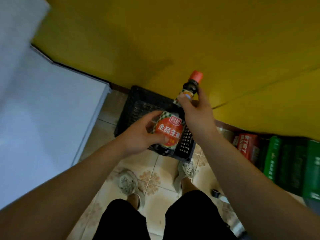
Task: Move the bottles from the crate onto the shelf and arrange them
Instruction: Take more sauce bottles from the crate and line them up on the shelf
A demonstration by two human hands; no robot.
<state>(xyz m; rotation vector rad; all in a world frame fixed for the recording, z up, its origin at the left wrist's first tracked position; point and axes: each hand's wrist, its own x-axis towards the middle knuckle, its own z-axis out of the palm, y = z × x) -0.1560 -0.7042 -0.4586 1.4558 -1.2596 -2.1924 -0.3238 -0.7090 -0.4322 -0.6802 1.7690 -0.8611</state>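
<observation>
Both hands hold 1 dark glass bottle with orange cap and red label above the black plastic crate: left hand curled around the body, right hand gripping the neck.

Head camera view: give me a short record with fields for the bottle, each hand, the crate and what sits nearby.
bottle: dark, red cap, red label, tilted, held above the crate
left hand: grips the bottle's labelled body
right hand: grips the bottle's neck
crate: black, on the tiled floor, by the person's shoes
nearby: green and red cartons to the right; white cabinet to the left
</observation>
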